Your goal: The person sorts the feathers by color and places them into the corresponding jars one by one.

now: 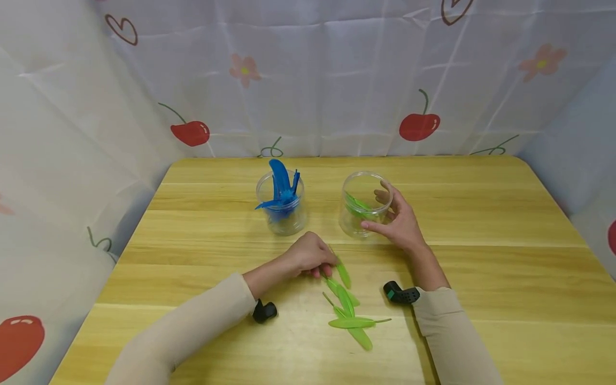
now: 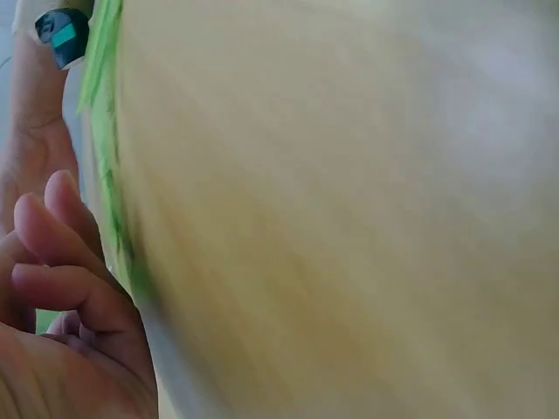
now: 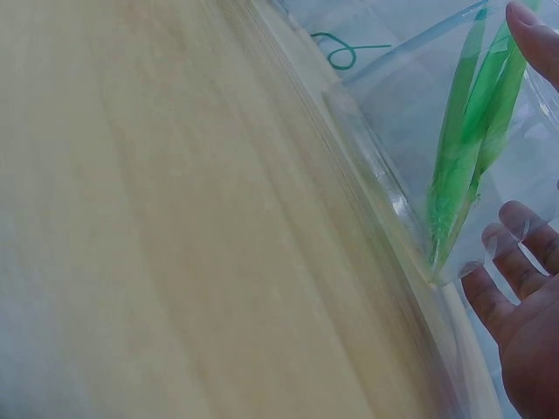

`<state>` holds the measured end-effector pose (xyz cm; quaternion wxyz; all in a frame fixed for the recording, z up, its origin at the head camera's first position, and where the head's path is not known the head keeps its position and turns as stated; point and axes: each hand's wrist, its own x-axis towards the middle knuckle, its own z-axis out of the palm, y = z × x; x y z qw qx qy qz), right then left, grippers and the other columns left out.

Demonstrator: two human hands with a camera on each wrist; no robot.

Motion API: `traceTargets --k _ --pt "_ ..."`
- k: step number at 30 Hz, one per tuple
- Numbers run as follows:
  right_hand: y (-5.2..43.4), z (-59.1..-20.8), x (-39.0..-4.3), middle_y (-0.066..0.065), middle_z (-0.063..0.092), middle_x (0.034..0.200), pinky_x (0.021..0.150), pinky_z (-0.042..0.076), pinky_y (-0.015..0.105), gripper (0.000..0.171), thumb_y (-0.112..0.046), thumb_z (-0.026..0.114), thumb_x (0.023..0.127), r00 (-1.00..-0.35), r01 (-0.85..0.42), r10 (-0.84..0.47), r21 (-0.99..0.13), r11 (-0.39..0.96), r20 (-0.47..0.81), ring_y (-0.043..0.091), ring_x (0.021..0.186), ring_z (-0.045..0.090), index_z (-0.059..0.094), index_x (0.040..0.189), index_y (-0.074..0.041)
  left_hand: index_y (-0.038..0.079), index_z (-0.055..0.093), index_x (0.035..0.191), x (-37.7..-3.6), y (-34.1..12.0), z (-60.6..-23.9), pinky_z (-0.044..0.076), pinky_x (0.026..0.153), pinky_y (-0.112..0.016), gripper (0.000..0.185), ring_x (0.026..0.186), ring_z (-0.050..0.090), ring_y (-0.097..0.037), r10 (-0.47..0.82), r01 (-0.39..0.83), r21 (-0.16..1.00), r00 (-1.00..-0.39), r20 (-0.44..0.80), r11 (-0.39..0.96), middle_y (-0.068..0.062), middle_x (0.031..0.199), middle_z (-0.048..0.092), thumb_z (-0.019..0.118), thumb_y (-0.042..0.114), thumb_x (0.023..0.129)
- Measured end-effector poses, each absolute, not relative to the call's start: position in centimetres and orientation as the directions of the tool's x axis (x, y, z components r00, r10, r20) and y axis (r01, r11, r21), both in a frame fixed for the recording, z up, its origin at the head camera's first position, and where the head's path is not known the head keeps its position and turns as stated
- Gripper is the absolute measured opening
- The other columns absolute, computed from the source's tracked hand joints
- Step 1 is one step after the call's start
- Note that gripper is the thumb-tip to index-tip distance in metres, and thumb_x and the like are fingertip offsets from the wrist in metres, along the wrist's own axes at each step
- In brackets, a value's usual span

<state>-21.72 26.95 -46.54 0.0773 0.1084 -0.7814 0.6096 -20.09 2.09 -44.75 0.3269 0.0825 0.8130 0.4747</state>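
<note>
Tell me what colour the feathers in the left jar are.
Blue feathers, clearest in the head view.

Bench and backdrop, non-work items only.

Wooden table point(image 1: 481, 224), light yellow planks, rounded far corners, grain running left-right. Clear plastic jar point(image 1: 282, 211) stands upright left of table centre, stuffed with blue feathers point(image 1: 281, 187) that stick out above its rim. White curtain point(image 1: 308, 75) closes off the back and both sides, creased in a grid pattern, printed with red cherries point(image 1: 419, 126), pink flowers point(image 1: 244, 69) and outlined hearts point(image 1: 121, 29). Curtain hem meets the far table edge; a green stem print shows there in the right wrist view.
</note>
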Motion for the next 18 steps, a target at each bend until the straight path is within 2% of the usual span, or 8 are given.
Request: traceTargets --k 3,7,12,18 --pt "27.0 -46.7 -21.9 0.026 0.038 0.15 0.114 0.026 0.057 0.1 0.007 0.081 0.076 -0.965 -0.262 -0.076 -0.937 0.233 0.251 0.036 0.141 0.033 0.024 0.157 -0.01 0.003 0.076 0.078 -20.4 1.5 -44.7 0.033 0.034 -0.019 0.014 0.037 0.048 -0.01 0.421 -0.173 0.836 -0.799 -0.429 0.521 -0.005 0.057 0.065 0.074 0.014 0.088" --pt "26.6 -45.5 -21.3 0.029 0.038 0.149 0.113 0.025 0.059 0.098 0.007 0.08 0.076 -0.967 -0.254 -0.079 -0.941 0.225 0.242 0.04 0.141 0.033 0.024 0.156 -0.004 0.002 0.072 0.09 -21.0 1.0 -44.9 0.036 0.036 -0.02 0.008 0.039 0.049 -0.012 0.403 -0.204 0.859 -0.816 -0.415 0.47 -0.006 0.06 0.065 0.074 0.01 0.088" --pt "26.0 -43.7 -20.2 0.031 0.039 0.147 0.113 0.026 0.06 0.093 0.009 0.078 0.078 -0.968 -0.251 -0.077 -0.935 0.249 0.239 0.044 0.139 0.033 0.024 0.153 0.002 0.003 0.068 0.103 -21.5 1.2 -45.1 0.039 0.036 -0.021 0.016 0.039 0.049 -0.013 0.405 -0.216 0.873 -0.819 -0.406 0.438 -0.008 0.063 0.065 0.072 0.006 0.088" --pt "25.9 -43.8 -20.3 0.033 0.039 0.146 0.112 0.026 0.061 0.093 0.009 0.078 0.078 -0.965 -0.26 -0.081 -0.932 0.252 0.248 0.045 0.139 0.033 0.024 0.153 0.003 0.004 0.068 0.109 -21.9 1.5 -45.0 0.035 0.034 -0.02 0.021 0.037 0.048 -0.013 0.398 -0.219 0.868 -0.82 -0.411 0.446 -0.008 0.061 0.064 0.071 0.004 0.088"
